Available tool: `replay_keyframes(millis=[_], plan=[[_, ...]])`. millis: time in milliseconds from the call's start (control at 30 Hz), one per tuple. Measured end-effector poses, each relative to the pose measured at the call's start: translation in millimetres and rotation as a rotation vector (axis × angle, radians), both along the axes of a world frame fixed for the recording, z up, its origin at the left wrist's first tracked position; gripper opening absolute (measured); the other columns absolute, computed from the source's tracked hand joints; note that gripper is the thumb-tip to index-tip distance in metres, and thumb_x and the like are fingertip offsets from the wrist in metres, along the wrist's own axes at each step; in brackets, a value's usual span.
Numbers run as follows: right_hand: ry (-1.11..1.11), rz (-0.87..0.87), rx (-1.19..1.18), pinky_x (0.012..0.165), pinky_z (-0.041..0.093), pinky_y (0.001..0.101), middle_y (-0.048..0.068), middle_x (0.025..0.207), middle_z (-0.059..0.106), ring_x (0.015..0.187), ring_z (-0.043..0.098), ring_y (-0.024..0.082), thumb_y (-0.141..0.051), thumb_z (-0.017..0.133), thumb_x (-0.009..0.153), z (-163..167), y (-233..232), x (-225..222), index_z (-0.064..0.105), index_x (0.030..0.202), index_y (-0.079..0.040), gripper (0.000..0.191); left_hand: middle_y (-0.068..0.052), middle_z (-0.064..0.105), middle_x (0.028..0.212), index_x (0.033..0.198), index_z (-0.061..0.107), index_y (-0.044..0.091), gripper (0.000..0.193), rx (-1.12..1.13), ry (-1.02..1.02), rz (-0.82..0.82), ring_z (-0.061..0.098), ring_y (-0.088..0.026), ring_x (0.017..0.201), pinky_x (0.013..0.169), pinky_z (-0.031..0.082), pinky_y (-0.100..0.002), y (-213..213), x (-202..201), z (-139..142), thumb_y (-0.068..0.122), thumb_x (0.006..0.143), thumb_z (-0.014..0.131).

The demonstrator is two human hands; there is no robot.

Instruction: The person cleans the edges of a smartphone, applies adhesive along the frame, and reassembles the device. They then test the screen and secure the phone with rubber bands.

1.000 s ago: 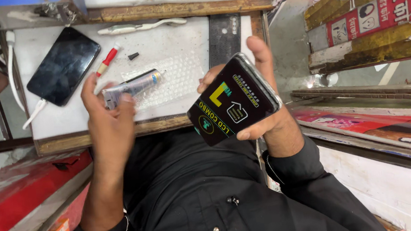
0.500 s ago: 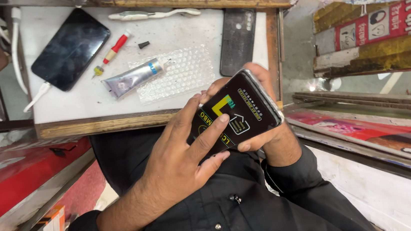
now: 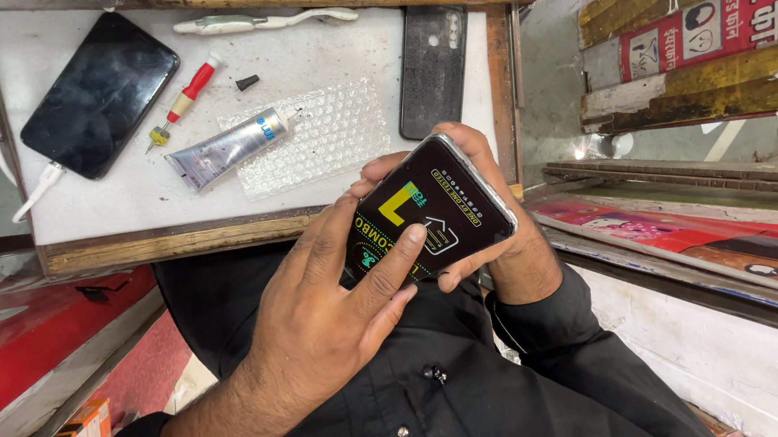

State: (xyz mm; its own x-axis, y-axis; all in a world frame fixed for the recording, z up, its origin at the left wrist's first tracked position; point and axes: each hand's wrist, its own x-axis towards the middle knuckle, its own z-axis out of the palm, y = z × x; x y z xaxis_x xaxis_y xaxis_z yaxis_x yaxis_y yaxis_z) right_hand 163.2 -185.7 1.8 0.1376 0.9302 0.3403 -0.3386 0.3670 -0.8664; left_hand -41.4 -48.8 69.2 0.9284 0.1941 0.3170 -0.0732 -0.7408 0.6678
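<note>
While the phone (image 3: 431,207) was cradled above the lap in the right hand (image 3: 495,237), its screen was pressed by the left hand (image 3: 323,320); uneven pressure risked a slip, judged likely.

1. Between your hands: a black phone screen (image 3: 431,207) with yellow and green label graphics.
2. Up-left of them, a dark blank phone screen (image 3: 98,94).
3. Nearer, a silver tube (image 3: 225,150), blue-labelled.
4. Right: red-and-yellow sign (image 3: 688,42).

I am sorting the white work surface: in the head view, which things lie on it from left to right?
Black phone lying flat → red-handled screwdriver → silver glue tube → clear bubble wrap sheet → black phone back cover.
</note>
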Motion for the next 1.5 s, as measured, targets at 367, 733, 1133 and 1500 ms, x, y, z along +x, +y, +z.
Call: replay_keyframes(millis=[367,733,1133,1500], plan=[[0.081,-0.089,-0.132,0.125,0.045,0.0569,0.028,0.163,0.037,0.151,0.044,0.043,-0.019,0.090,0.088,29.5,2.4,-15.4,0.027,0.164,-0.025,0.099,-0.032,0.047,0.142,0.152,0.052,0.026,0.062,0.240,-0.070,0.175,0.057,-0.047,0.130,0.106,0.054,-0.053,0.9,10.1,-15.1,0.021,0.095,0.077],[0.229,-0.436,-0.258,0.120,0.049,0.0521,0.034,0.153,0.047,0.140,0.054,0.038,-0.009,0.058,0.109,19.2,18.6,-40.1,0.032,0.159,-0.005,0.056,-0.029,0.047,0.145,0.152,0.056,0.030,0.046,0.450,-0.054,0.293,0.057,-0.043,0.131,0.107,0.055,-0.053,9.4,16.5,-35.7,0.018,0.108,0.059],[0.755,-0.445,-0.289,0.119,0.047,0.0579,0.017,0.157,0.050,0.141,0.056,0.034,-0.019,0.058,0.107,-16.9,24.6,-31.3,0.039,0.156,-0.007,0.053,-0.023,0.055,0.141,0.142,0.053,0.012,0.064,-0.036,-0.105,0.428,0.060,-0.036,0.128,0.110,0.048,-0.050,41.2,-3.6,-29.3,0.037,0.089,0.079],[0.952,-0.387,-0.249,0.121,0.044,0.0503,0.013,0.145,0.057,0.134,0.059,0.030,-0.023,0.058,0.112,-38.2,40.6,-43.2,0.043,0.158,0.000,0.053,-0.006,0.073,0.114,0.128,0.063,-0.006,0.026,-1.277,-0.190,0.312,0.067,-0.009,0.106,0.094,0.058,-0.027,-6.6,-1.3,-99.8,0.003,0.104,0.067]])
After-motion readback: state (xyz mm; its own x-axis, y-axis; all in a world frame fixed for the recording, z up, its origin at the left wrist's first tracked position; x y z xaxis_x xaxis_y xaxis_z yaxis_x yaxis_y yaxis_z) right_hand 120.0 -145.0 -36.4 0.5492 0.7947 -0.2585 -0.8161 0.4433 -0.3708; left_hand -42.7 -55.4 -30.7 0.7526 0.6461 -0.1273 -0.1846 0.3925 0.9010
